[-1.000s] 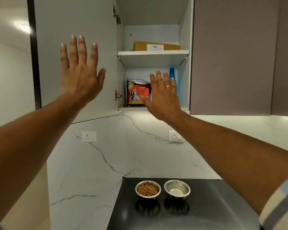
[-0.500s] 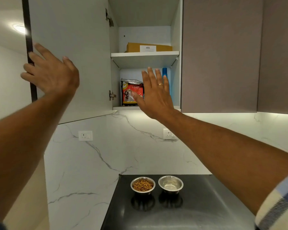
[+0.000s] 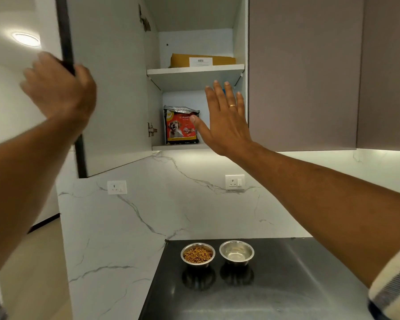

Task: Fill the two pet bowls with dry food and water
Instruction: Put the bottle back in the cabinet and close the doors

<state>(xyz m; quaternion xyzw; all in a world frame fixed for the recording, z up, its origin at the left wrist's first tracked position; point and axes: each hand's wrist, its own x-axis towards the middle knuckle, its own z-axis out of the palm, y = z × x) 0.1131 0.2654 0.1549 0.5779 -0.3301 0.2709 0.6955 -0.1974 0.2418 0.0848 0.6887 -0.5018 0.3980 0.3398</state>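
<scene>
Left hand (image 3: 60, 88) has shifted to grip the cabinet door (image 3: 109, 88) edge; right hand (image 3: 224, 121) spread, empty. On the table (image 3: 275, 285): kibble bowl (image 3: 198, 254) filled, water bowl (image 3: 237, 252) apparently filled. Puppy-food bag (image 3: 181, 124) shelved.

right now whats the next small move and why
Probably swing the cabinet door shut. The left hand grips its edge, the food bag stands back on the lower shelf, the right hand is open and holds nothing, and the left bowl has kibble. Water in the right bowl is hard to tell.
</scene>
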